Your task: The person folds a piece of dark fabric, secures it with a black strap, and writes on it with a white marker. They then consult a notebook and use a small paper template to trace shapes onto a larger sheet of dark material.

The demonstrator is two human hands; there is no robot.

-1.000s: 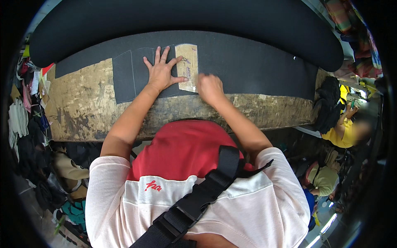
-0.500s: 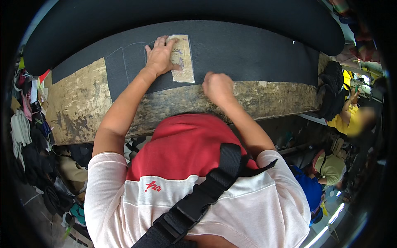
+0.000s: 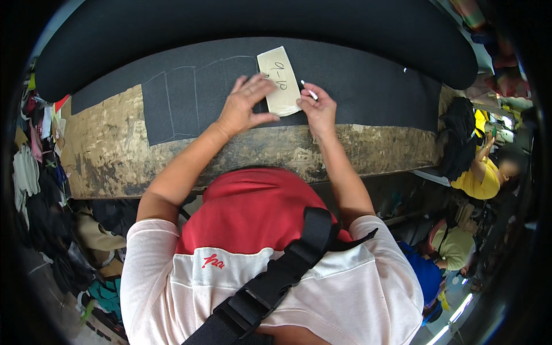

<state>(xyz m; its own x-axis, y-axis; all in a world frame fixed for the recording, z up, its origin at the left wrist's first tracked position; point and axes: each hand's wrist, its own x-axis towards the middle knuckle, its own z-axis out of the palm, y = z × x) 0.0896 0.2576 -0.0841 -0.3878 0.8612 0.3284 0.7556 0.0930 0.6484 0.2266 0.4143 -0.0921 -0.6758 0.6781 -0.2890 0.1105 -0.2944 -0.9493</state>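
A tan card template (image 3: 280,95), with handwriting on it, lies tilted on black sheet material (image 3: 374,86). My left hand (image 3: 246,103) is open, fingers spread, at the card's left edge, its fingertips overlapping it. Between the fingers of my right hand (image 3: 320,109) is a short white marking stick (image 3: 311,92). That hand's thumb is at the card's lower right edge. Pale outlines (image 3: 194,95) run across the black material left of the card, side by side.
Under the material is a worn wooden table (image 3: 109,155), its near edge close to my body. A large black roll (image 3: 259,20) spans the back. Piled cloth (image 3: 26,178) is at the left, dark pieces (image 3: 459,135) at the right end. People (image 3: 480,178) sit beyond on the right.
The card has shifted right, is tilted, and shows a different face with larger writing. Another pale outline is exposed where it lay. My right hand has come up to the card's right side.
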